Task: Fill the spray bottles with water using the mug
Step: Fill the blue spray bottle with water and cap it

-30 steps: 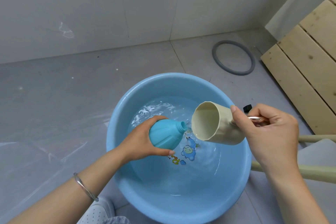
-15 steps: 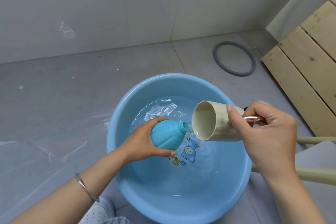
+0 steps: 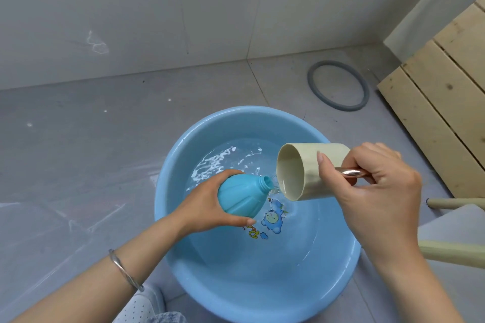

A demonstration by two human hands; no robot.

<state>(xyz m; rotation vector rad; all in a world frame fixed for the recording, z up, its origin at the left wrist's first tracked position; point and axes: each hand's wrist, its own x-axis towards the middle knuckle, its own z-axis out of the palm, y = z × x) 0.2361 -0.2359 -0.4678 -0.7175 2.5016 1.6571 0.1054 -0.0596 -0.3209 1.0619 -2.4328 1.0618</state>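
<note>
Head view is showing, at the bottom edge, a white perforated shoe [image 3: 141, 307] and a left forearm wearing a silver bangle [image 3: 123, 269]. Just beyond, the left hand [image 3: 202, 204] is gripping a blue spray bottle [image 3: 241, 196] with no cap, its fingers [image 3: 244, 221] curling round the round body and tilting the open neck up to the right. At centre right, the right hand [image 3: 375, 191] is holding a beige mug [image 3: 301, 173] by its shiny handle [image 3: 350, 172], the fingers wrapping round the handle and the forefinger lying along the mug's side. The mug is lying almost level, its mouth facing left, its lower lip just beside the bottle's neck with water at that lip. Both are hanging over a blue basin [image 3: 236, 283] holding rippling water [image 3: 236, 160], standing on the grey floor [image 3: 78, 152]. Farther off, a grey rubber ring [image 3: 341, 108] is lying at upper right, beside pale wooden planks [image 3: 433, 102], and a grey wall [image 3: 157, 8] is closing the top.
</note>
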